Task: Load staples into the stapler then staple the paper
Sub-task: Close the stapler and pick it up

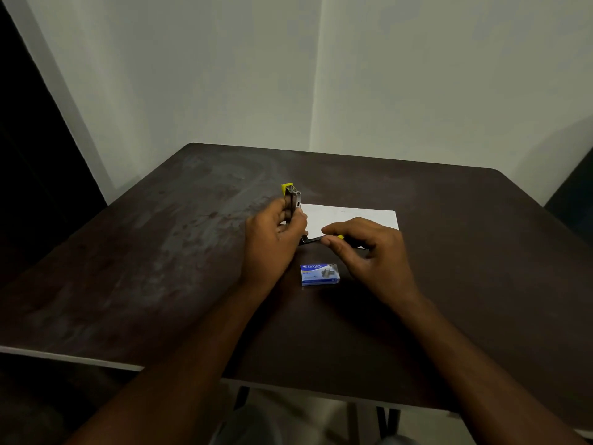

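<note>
Left hand [274,234] grips the opened stapler [292,199]; right hand [369,248] pinches its base. Loading looks begun: staples from the box [320,274] come next

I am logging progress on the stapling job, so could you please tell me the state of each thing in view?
stapler: swung open, one part upright, the other low near the table.
staple box: looks closed, lying flat on the table, untouched.
paper: flat on the table, not in the stapler.
left hand: grips the stapler's upright part.
right hand: pinches the stapler's low part.
</note>
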